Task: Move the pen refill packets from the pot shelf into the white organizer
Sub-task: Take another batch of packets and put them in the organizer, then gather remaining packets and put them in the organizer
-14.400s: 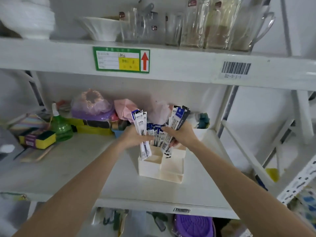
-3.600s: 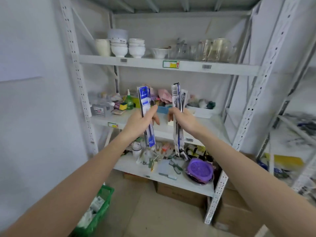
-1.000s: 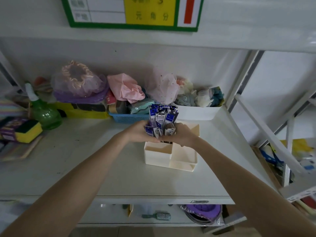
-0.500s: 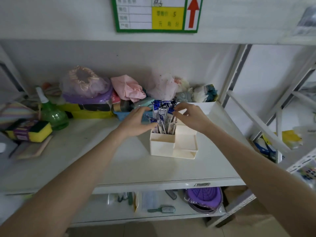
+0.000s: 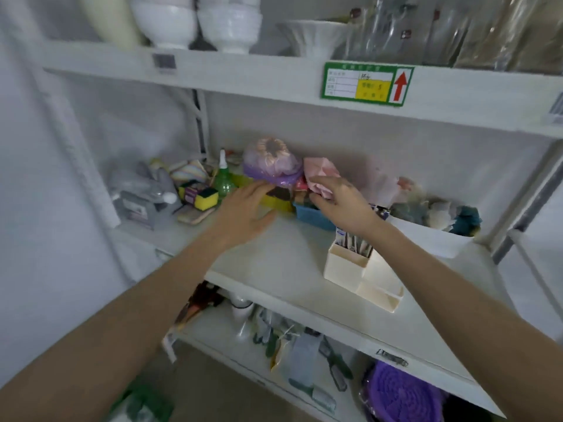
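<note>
Head view: both hands, left (image 5: 243,213) and right (image 5: 342,205), are loose and empty; check the packets (image 5: 353,243) below your right grip sit upright in the organizer (image 5: 350,266).

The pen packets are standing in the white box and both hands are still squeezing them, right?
Not quite. The pen packets do stand in the white box, but in the head view neither hand holds them: the left hand and right hand are open, away from them.

Both forearms bare, no sleeves; left hand (image 5: 243,213) and right hand (image 5: 341,205) ungloved
</note>
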